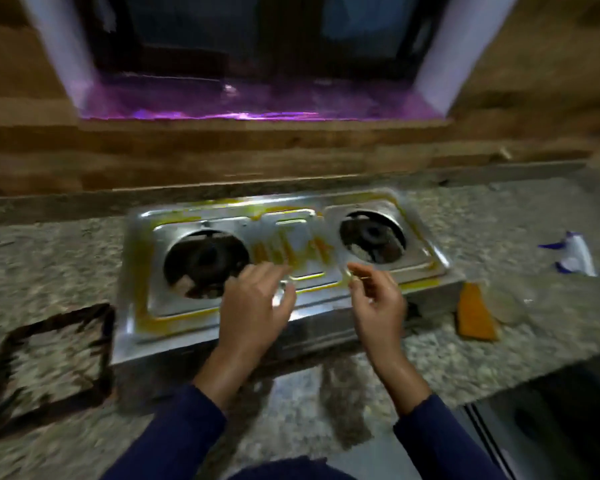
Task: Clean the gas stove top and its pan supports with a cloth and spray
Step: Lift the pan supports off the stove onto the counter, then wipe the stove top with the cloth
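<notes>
The steel two-burner gas stove (326,320) sits on a speckled stone counter, with yellow-orange grime around its rims and across the middle panel (291,251). Both burners, left (205,261) and right (373,237), are bare, with no supports on them. A black square pan support (59,317) lies on the counter left of the stove. My left hand (253,306) hovers over the stove's front centre with its fingers spread and nothing in it. My right hand (378,299) is beside it with curled fingers; blur hides whether they pinch anything. A white spray bottle (575,254) lies at the far right.
An orange cloth or pad (475,317) and a pale round object (510,303) lie just right of the stove. A dark recess with a steel edge (551,427) is at the lower right. Behind the stove is a wood-look wall and a purple-lit window sill (257,105).
</notes>
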`<state>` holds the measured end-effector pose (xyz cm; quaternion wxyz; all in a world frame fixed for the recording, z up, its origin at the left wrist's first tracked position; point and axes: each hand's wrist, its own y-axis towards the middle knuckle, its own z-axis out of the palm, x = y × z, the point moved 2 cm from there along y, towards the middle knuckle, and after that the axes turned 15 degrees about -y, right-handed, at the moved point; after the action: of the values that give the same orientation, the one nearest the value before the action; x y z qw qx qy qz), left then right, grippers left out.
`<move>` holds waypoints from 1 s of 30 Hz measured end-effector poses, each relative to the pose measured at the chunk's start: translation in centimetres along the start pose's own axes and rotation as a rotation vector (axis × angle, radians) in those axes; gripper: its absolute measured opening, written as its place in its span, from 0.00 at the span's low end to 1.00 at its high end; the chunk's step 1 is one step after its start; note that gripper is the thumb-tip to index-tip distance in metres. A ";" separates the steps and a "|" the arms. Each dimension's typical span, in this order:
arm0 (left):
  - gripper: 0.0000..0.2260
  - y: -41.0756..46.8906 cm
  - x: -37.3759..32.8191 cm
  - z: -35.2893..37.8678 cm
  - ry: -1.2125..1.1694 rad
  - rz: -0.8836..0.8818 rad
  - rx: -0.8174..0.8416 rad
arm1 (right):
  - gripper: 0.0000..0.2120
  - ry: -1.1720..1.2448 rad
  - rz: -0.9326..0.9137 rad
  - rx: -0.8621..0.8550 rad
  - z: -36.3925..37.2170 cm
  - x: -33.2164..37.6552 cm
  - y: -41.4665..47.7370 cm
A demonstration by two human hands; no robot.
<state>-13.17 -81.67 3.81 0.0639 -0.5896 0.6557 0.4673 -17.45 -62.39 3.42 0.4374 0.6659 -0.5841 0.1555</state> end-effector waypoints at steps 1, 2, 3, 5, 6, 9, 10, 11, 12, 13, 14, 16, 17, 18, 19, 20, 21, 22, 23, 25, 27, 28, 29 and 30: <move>0.08 0.0 -1.3 2.3 -0.029 0.041 0.054 | 0.10 -0.003 0.050 -0.062 -2.1 -2.3 0.6; 0.08 0.0 -2.6 5.2 -0.066 0.079 0.117 | 0.09 -0.021 0.110 -0.122 -4.5 -5.1 1.1; 0.09 -0.2 -3.5 7.3 -0.094 0.107 0.175 | 0.09 -0.041 0.170 -0.166 -6.4 -7.6 1.4; 0.12 -0.7 -5.0 11.2 -0.118 0.152 0.284 | 0.08 -0.108 0.293 -0.218 -9.9 -12.8 1.8; 0.12 -1.1 -5.3 12.5 -0.116 0.178 0.316 | 0.08 -0.151 0.349 -0.216 -10.8 -15.0 1.9; 0.12 -2.1 -5.3 15.4 -0.085 0.216 0.317 | 0.10 -0.325 0.461 -0.123 -12.3 -21.6 3.4; 0.13 -2.4 -5.1 15.8 -0.071 0.217 0.301 | 0.11 -0.392 0.472 -0.071 -12.2 -23.5 4.0; 0.13 -2.6 -4.8 16.2 -0.057 0.216 0.293 | 0.14 -0.460 0.471 -0.004 -11.9 -25.4 4.7; 0.14 -2.9 -4.6 16.3 -0.050 0.215 0.292 | 0.16 -0.525 0.470 0.074 -11.4 -27.0 5.1; 0.14 -3.1 -4.5 16.3 -0.050 0.220 0.296 | 0.19 -0.597 0.460 0.151 -10.8 -28.2 5.5; 0.14 -3.2 -4.3 16.2 -0.050 0.224 0.301 | 0.20 -0.689 0.437 0.229 -10.1 -29.4 5.8; 0.15 -3.3 -4.0 16.0 -0.060 0.236 0.313 | 0.22 -0.906 0.358 0.313 -8.8 -31.2 5.9; 0.15 -3.1 -3.9 15.9 -0.060 0.243 0.316 | 0.20 -0.965 0.316 0.317 -8.2 -31.9 6.2; 0.14 -3.0 -3.8 15.8 -0.064 0.249 0.320 | 0.16 -0.975 0.272 0.307 -8.0 -32.4 6.6; 0.14 -2.8 -3.6 15.7 -0.062 0.252 0.319 | 0.11 -0.934 0.265 0.291 -7.9 -32.4 7.2; 0.13 -2.6 -3.5 15.6 -0.066 0.259 0.315 | 0.06 -0.841 0.288 0.261 -8.4 -32.1 7.8; 0.13 -2.5 -3.4 15.6 -0.068 0.265 0.310 | 0.04 -0.690 0.358 0.213 -9.1 -31.4 8.3; 0.12 -2.4 -3.3 15.6 -0.069 0.268 0.302 | 0.04 -0.504 0.459 0.150 -9.9 -30.7 8.8; 0.11 -2.4 -3.3 15.7 -0.073 0.272 0.295 | 0.04 -0.338 0.549 0.073 -11.0 -29.6 9.3; 0.10 -2.3 -3.5 15.8 -0.078 0.271 0.268 | 0.06 -0.119 0.617 -0.080 -12.7 -26.9 10.3; 0.10 -2.1 -3.8 15.7 -0.081 0.263 0.242 | 0.06 0.044 0.585 -0.184 -13.9 -24.0 11.2; 0.09 -2.1 -4.0 15.7 -0.083 0.261 0.228 | 0.06 0.102 0.530 -0.204 -14.1 -22.4 11.6; 0.09 -2.0 -4.1 15.7 -0.085 0.260 0.217 | 0.07 0.112 0.461 -0.191 -13.9 -20.9 12.1; 0.09 -2.0 -4.2 15.7 -0.088 0.262 0.211 | 0.07 0.069 0.380 -0.147 -13.5 -19.7 12.5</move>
<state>-17.56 -67.59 -3.33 0.0926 -0.4681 0.7691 0.4253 -30.04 -38.61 1.96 0.4671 0.5045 -0.6936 0.2149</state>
